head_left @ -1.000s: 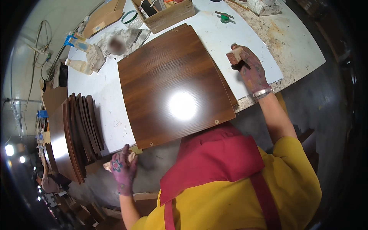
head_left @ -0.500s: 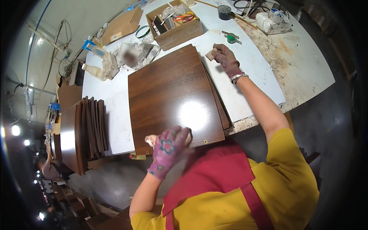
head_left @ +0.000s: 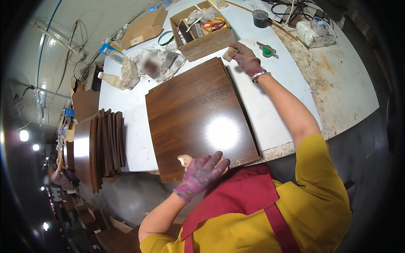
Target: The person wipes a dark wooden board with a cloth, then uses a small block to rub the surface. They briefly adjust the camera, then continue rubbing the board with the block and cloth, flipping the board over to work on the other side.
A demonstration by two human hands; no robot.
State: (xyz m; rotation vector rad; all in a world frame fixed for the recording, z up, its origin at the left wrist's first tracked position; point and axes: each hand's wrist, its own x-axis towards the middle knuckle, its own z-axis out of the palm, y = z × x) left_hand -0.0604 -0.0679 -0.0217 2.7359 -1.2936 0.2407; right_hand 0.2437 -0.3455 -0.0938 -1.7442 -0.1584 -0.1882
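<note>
A dark brown wood-grain panel (head_left: 190, 109) lies on the white-topped table, with the edge of another board showing beneath its right side. My left hand (head_left: 201, 175), in a pink flowered glove, presses a crumpled pale cloth (head_left: 184, 160) against the panel's near edge. Part of the cloth is hidden under the fingers. Beyond the panel's far right corner, my right hand (head_left: 247, 60), gloved in dull purple, pinches a small beige block (head_left: 228, 54) just above the table. The cardboard box (head_left: 206, 47) of tools stands close to that hand.
Several brown panels (head_left: 101, 143) stand upright at the left. A stained white cloth (head_left: 162, 63), a pale bottle (head_left: 111, 80) and a green tape ring (head_left: 166, 38) lie at the back left. A green-and-metal tool (head_left: 267, 51), dark tub (head_left: 260, 18) and plastic-wrapped bundle (head_left: 316, 33) are at the right.
The view has shifted slightly. My right hand has moved left toward the box with the block. The lower board shows less along the panel's right side. My left hand remains at the near edge.
</note>
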